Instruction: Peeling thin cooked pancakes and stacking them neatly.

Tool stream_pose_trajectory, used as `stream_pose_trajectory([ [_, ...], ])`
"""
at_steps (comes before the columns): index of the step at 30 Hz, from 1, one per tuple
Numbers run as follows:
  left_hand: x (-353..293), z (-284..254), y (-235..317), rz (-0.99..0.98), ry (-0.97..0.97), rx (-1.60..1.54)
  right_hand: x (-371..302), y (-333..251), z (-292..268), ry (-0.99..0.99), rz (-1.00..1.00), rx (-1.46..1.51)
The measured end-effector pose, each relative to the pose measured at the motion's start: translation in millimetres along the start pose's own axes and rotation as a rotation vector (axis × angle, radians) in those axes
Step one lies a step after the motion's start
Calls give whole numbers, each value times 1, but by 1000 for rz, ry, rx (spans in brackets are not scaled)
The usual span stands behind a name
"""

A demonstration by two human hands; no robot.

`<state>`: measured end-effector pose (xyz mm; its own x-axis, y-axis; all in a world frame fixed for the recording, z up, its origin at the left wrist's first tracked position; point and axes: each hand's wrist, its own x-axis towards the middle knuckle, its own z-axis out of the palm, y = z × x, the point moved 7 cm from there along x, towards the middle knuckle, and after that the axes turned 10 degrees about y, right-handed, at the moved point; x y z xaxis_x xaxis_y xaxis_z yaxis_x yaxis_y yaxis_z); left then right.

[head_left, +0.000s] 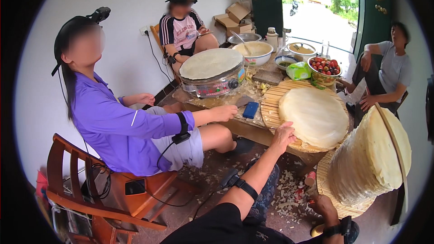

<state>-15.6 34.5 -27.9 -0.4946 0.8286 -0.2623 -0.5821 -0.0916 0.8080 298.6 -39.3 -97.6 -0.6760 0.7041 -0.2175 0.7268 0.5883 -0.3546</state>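
Note:
My left hand is at the near left edge of a thin, pale round pancake, its bent fingers closed on the rim. The pancake lies flat on a round slatted straw mat at the table's near right corner. Lower down, my right hand hangs beside a second straw mat, fingers curled; whether anything is in them is hidden. On that mat stands a tall stack of pancakes, with a long thin strip across its top.
A round electric griddle with a pancake on it stands by a person in purple holding a scraper. Behind are a batter bowl and a fruit bowl. Two others sit around. Scraps litter the floor.

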Motion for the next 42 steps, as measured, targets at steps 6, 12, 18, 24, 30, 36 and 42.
stream_pose_trajectory([
  [6,11,-4,20,7,-15,-55,10,9,-2,105,-73,65],
  [12,20,-10,38,94,74,92,6,-7,-28,157,-49,25],
  [18,-2,-2,43,168,104,460,-3,-19,-41,165,-58,40],
  [24,-23,-3,56,707,256,1194,-1,-15,-35,133,-60,68],
  [30,-44,8,42,758,256,1414,6,-7,-26,97,-49,73],
  [36,-39,8,39,722,244,1497,2,-5,-26,160,-61,80],
  [42,-48,12,36,793,189,1518,0,-1,-23,195,-31,90],
])
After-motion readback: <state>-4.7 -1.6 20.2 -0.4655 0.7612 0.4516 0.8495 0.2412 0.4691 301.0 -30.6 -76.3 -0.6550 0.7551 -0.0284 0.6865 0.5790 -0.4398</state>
